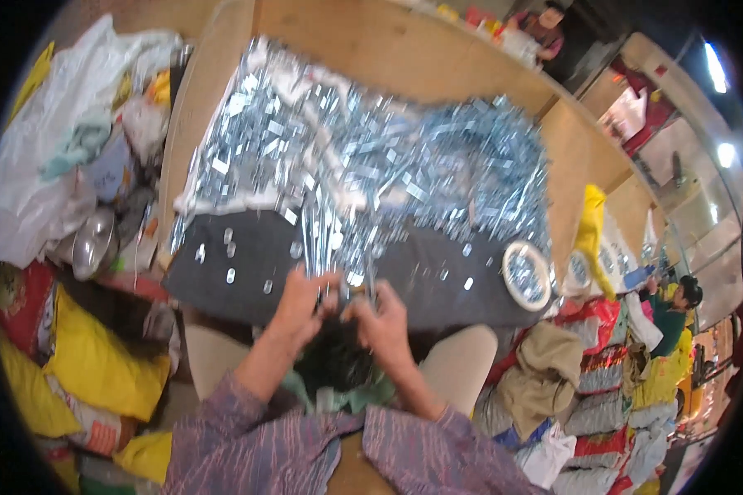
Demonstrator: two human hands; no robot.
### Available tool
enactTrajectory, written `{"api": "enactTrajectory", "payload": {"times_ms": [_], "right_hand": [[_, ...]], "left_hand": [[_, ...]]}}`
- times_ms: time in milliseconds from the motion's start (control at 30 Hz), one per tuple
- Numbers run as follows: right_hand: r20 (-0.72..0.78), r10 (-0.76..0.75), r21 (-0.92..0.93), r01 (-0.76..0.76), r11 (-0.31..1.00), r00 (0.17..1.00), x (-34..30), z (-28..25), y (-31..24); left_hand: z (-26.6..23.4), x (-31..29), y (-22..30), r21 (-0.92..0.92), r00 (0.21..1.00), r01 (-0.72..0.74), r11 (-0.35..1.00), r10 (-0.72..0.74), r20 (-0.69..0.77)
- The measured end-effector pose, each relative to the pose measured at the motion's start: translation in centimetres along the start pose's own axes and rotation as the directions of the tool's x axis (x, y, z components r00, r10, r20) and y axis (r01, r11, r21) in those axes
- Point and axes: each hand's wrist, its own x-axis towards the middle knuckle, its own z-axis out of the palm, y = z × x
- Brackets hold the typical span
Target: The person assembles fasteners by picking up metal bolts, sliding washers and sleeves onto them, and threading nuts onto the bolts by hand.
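Observation:
Both my hands meet at the near edge of a worktable, in front of a wide heap of small shiny metal pieces (446, 157). My left hand (308, 299) is closed, with long silvery strips (315, 235) rising just beyond its fingers; whether it grips them is blurred. My right hand (378, 318) is closed in a pinch close beside it, and what it holds is too small to make out. Under and around the hands lies a dark mat (223, 285), with several loose oval metal pieces (231, 274) scattered on it. A round white bowl (508, 268) of metal pieces stands at its right end.
Wooden boards (371, 41) wall the heap at the back. Plastic bags and a metal bowl (96, 243) crowd the left, above yellow sacks (107, 359). Stacked sacks and a brown cloth (541, 371) fill the right. Other people (538, 35) are farther off.

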Motion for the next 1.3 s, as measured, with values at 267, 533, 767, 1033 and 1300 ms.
{"api": "enactTrajectory", "payload": {"times_ms": [267,533,767,1033,1300], "right_hand": [[0.284,-0.019,0.028,0.012,1.0,0.959,-0.3,-2.0,2.6],[0.302,0.152,0.059,-0.178,0.982,0.941,-0.5,-1.6,1.3],[0.089,0.204,0.241,-0.22,0.945,0.975,0.8,-2.1,1.0],[-0.33,-0.358,-0.03,0.37,0.929,0.873,3.7,0.6,-0.5],[-0.28,-0.29,0.056,0.317,0.947,0.915,2.9,-1.1,0.4]], "left_hand": [[-1.6,2.7,1.3,-0.19,0.992,-0.039,0.981,0.061,0.107],[-1.6,1.2,-0.2,-0.092,0.994,-0.06,0.994,0.068,0.087],[0.1,0.5,-2.2,-0.145,0.995,-0.025,0.989,0.039,0.093],[3.0,-0.8,-4.3,-0.179,0.996,0.052,0.982,-0.039,0.079],[-2.4,2.1,-0.9,-0.389,0.986,0.11,0.915,-0.049,0.162]]}}
